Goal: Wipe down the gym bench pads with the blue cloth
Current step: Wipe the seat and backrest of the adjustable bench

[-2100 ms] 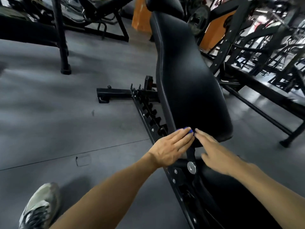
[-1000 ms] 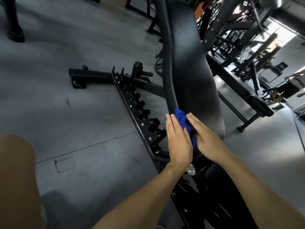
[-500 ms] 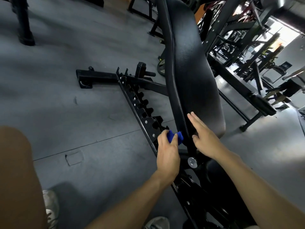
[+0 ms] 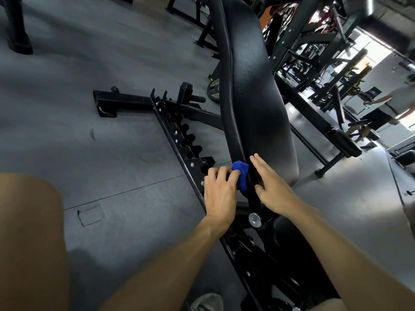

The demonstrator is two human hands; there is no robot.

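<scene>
the left hand (image 4: 221, 194) had its fingers curled round a bunched blue cloth (image 4: 241, 176) and held it against the left side edge of the back pad (image 4: 253, 104), right at the pad's near, lower end. the right hand (image 4: 272, 187) lay just to the right of the cloth, its fingers straight and relaxed, flat on the face of the same pad and grasping nothing. the back pad was tilted up and ran away from the person toward the far side of the gym. the seat pad (image 4: 289, 234) sat nearer, below the right forearm, mostly in shadow. to the left of the pad the notched adjustment rail (image 4: 179, 140) of the bench frame ran across the grey floor (image 4: 89, 108). the step in hand looked like wiping the side seam of the back pad at its bottom corner, with the free hand steadying the bench. most of the pad's long face and the seat pad probably remained to be done. the next move would call for keeping the cloth pressed to the vinyl and drawing it along the edge toward the far end, then spreading it wider for the broad face.
</scene>
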